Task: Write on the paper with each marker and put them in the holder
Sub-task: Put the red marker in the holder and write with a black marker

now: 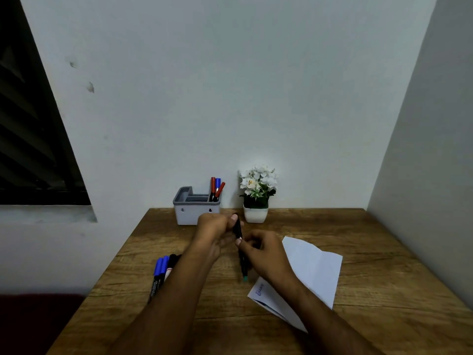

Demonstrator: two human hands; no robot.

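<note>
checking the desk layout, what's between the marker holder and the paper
In the head view, both hands sit between the holder and the paper: left hand and right hand grip a black marker.

Left hand (216, 228) and right hand (261, 249) curled, meeting.
</note>
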